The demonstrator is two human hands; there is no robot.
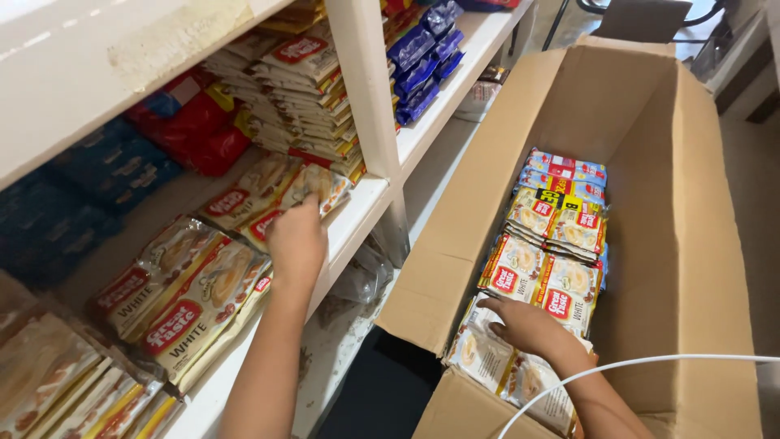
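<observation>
The left hand [296,236] grips a cream coffee-mix packet [313,185] near the front edge of the white shelf [361,213], fingers closed over its end. The right hand [524,325] lies flat, fingers spread, on the sachet packs [540,272] stacked along the left wall of the open cardboard box [691,244], holding nothing.

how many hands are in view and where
2. The left hand rests on a sachet pack on the white shelf; the right hand lies on packs inside the cardboard box.
</observation>
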